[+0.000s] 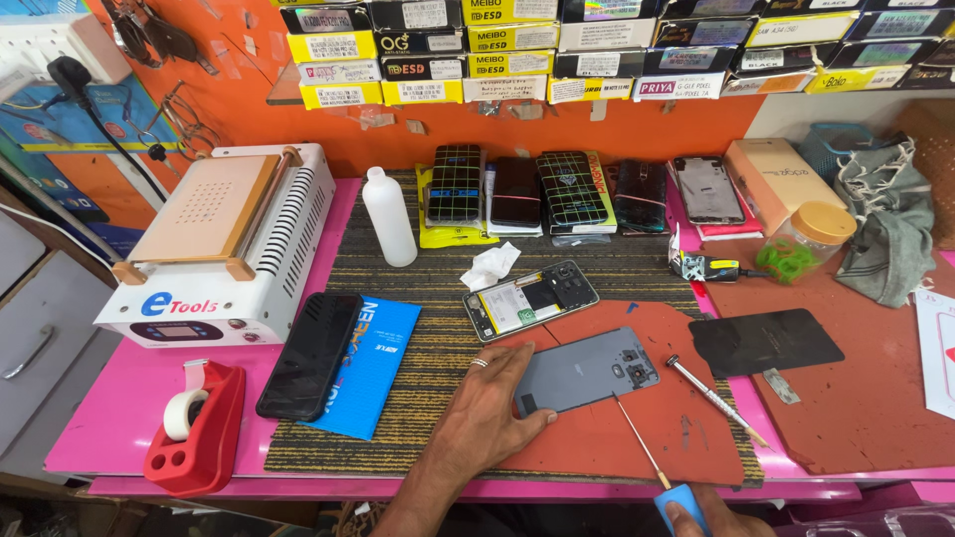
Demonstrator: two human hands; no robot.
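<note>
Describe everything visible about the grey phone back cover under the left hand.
The grey back cover is a thin, flat rounded rectangle with a matte look, probably plastic or glass. It has camera cutouts near its right end. It lies flat and slightly tilted on the red mat, just below the opened phone. The left hand presses its left end with thumb and fingers. A thin tool in the right hand points toward its lower edge.

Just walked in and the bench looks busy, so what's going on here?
A person is working at a phone repair bench. Their left hand presses on a grey phone back cover lying on the red mat. Their right hand holds a blue-handled thin tool whose tip reaches the cover's lower edge. An opened phone lies just above, its insides exposed, and a screwdriver rests to the right.
</note>
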